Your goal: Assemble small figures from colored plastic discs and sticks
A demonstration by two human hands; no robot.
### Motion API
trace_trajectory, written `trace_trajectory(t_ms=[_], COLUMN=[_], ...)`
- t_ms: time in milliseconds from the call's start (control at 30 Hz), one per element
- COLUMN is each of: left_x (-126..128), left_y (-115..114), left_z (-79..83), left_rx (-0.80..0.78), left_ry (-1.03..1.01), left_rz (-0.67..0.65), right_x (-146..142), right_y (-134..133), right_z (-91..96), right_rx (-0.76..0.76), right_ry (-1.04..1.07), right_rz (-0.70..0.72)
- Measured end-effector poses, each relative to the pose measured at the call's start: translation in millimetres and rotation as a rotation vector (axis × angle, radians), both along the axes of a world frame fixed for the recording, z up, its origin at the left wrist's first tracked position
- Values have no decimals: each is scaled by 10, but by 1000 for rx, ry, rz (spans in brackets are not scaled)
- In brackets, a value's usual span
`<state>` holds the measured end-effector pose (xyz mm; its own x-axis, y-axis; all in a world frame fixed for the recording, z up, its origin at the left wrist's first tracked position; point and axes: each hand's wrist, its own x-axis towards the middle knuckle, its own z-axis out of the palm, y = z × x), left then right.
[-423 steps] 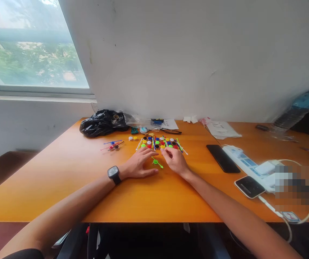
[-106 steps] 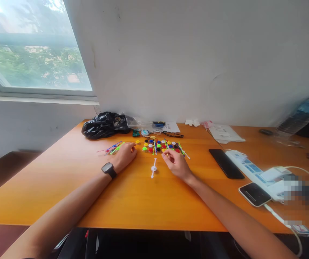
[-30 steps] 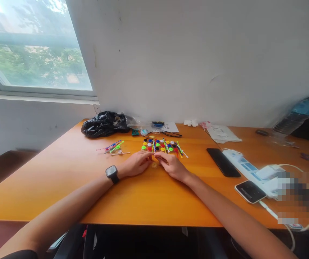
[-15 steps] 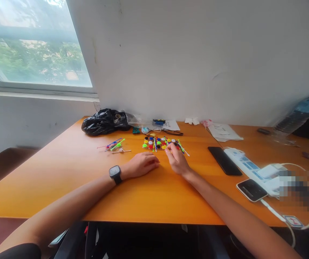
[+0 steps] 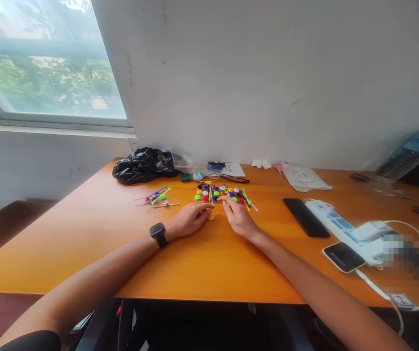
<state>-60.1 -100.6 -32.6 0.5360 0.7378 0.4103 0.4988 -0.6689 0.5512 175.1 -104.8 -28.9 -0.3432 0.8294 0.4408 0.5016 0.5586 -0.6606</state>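
My left hand (image 5: 189,219), with a black watch on its wrist, rests on the orange table (image 5: 95,243). Its fingers are curled, and their tips pinch a small yellow disc (image 5: 211,216) against the tabletop. My right hand (image 5: 237,216) lies just to the right. Its fingers are pinched together at the near edge of a cluster of small coloured discs and thin sticks (image 5: 219,193). What they pinch is too small to make out. Several assembled stick-and-disc pieces (image 5: 157,197) lie to the left of my left hand.
A black plastic bag (image 5: 143,165) sits by the wall, with small packets and papers (image 5: 306,178) along the back edge. On the right lie a black phone (image 5: 306,217), a white power strip (image 5: 335,224) with cables and a second phone (image 5: 343,257).
My left hand has slid forward, and the yellow disc now shows at its fingertips. My right hand has drawn back slightly from the cluster toward the left hand.
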Motion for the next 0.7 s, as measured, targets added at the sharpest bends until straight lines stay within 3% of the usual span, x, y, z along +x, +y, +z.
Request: trace_trajectory(t_ms=[133,400,700], left_x=[-24,-65,-50], left_y=[-25,-31,19], left_z=[10,30,-30], left_rx=[-10,-193,-58], left_ry=[26,-80,-85], left_rz=[-31,-114,-58], right_x=[56,9,-41], right_y=[-7,-45,-42], right_z=[-29,-43,-94], right_rx=[-90,-52,-39], right_ry=[-36,2,94], right_rz=[-16,134,212])
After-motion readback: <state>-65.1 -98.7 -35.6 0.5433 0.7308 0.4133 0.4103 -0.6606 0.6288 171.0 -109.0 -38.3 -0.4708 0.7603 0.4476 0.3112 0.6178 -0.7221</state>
